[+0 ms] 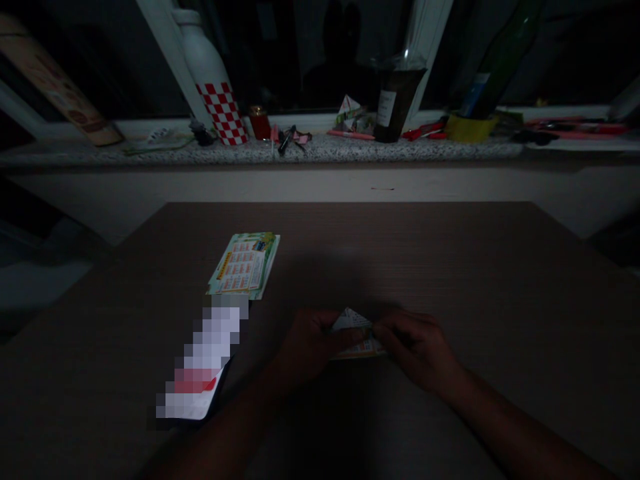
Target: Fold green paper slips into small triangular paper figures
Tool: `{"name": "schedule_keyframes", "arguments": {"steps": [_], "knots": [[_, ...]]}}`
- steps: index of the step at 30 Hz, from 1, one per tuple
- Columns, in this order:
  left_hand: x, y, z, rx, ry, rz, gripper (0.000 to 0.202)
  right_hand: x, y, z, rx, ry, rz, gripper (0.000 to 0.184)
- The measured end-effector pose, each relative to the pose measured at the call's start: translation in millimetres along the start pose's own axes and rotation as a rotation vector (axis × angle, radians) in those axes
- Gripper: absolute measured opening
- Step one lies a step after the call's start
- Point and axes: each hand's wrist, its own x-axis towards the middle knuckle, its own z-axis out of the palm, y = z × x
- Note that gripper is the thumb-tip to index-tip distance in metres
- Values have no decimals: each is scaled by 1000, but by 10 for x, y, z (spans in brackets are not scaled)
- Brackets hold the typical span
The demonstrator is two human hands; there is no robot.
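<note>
Both my hands rest on the dark wooden table (450, 253) near its front edge, dimly lit. My left hand (310, 343) and my right hand (417, 347) pinch a small folded piece of printed paper (354, 323) between them; its pointed corner sticks up. The fingers of both hands are closed on the paper's edges. A stack of printed sheets with a calendar grid (245, 265) lies flat to the left, beyond my left hand.
A phone with a lit, blurred screen (203, 370) lies left of my left arm. The stone windowsill (320, 152) behind holds a red-and-white checked bottle (213, 80), a dark wine bottle (397, 93), a green bottle (495, 63), a small red jar (259, 122), pens and clutter.
</note>
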Motion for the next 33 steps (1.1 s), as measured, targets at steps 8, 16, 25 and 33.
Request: {"name": "schedule_keyframes", "arguments": {"steps": [8, 16, 25, 33], "knots": [[-18, 36, 20, 22, 22, -29, 20, 11, -16, 1, 4, -74, 120, 36], [-20, 19, 10, 29, 13, -36, 19, -4, 16, -13, 14, -123, 143, 37], [-24, -2, -24, 41, -116, -15, 23, 0, -25, -42, 47, -167, 131, 41], [-12, -27, -30, -15, -145, -40, 25, -10, -7, -41, 268, -214, 266, 44]]}}
